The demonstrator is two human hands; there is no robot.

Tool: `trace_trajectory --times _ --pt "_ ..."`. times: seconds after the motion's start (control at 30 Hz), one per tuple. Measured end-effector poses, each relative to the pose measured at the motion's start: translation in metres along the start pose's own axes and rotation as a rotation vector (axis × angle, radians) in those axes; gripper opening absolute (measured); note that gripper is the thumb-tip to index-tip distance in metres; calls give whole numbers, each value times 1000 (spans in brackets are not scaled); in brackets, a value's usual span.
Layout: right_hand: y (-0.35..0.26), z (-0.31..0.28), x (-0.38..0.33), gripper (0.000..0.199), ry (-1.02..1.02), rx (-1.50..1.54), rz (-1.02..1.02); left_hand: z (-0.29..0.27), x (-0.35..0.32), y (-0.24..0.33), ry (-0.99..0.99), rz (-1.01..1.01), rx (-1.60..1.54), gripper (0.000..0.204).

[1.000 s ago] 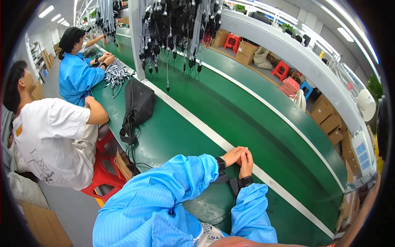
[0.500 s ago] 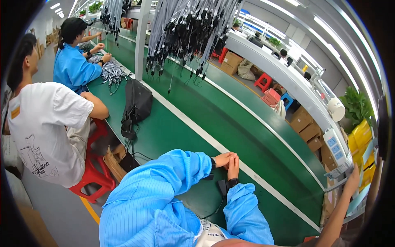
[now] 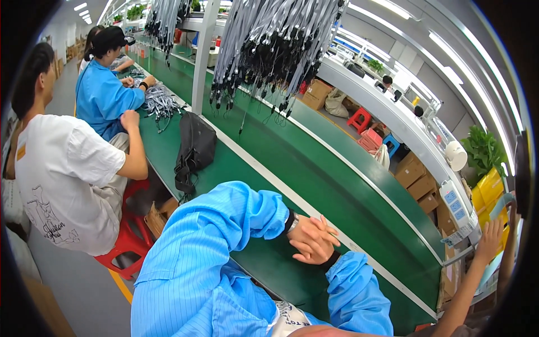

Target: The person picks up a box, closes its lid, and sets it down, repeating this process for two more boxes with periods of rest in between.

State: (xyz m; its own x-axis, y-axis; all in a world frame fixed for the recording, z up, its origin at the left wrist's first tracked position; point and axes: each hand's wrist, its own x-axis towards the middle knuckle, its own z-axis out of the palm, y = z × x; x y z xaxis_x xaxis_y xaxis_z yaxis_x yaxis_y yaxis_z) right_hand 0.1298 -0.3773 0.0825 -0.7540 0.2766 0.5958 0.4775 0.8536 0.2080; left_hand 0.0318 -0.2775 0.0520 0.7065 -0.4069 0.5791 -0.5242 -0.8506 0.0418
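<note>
My left hand (image 3: 306, 227) and my right hand (image 3: 320, 251) are clasped together above the green bench, with their fingers interlaced. Some fingers stick out past the grip, and no object shows between the palms. A wristwatch (image 3: 292, 221) sits on my left wrist, and a dark band (image 3: 333, 260) circles the right. Both arms wear blue striped sleeves (image 3: 224, 219). Beyond my left arm, a black bag (image 3: 196, 149) lies on the green benchtop (image 3: 238, 171).
Bundles of grey cables (image 3: 275, 62) hang above the bench beside a white post (image 3: 203, 62). At left, a person in white (image 3: 73, 174) sits on a red stool (image 3: 126, 250); another in blue (image 3: 104, 92) sits near piled cables (image 3: 161, 101). Another person's hand (image 3: 492, 238) is at right.
My clasped hands have shifted slightly down, and their fingers are now interlaced rather than pressed tip to tip. The seated person in white has raised a forearm. The view has shifted slightly.
</note>
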Motion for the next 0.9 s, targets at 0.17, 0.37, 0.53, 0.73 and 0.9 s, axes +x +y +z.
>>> trace_trajectory --times 0.17,0.37,0.53,0.73,0.9 --pt "30 16 -33 46 194 -37 -136 0 25 -29 -77 172 -71 53" --pt "59 25 36 46 -37 -144 -229 71 -115 -245 193 320 221 56" --pt "83 -31 -110 46 -392 -375 199 36 80 -109 -218 371 193 65" --pt "113 -5 -33 45 -319 -348 147 -56 25 -81 -238 268 225 47" --pt "127 -5 -33 48 -382 -497 155 -56 22 -92 -167 173 -298 42"
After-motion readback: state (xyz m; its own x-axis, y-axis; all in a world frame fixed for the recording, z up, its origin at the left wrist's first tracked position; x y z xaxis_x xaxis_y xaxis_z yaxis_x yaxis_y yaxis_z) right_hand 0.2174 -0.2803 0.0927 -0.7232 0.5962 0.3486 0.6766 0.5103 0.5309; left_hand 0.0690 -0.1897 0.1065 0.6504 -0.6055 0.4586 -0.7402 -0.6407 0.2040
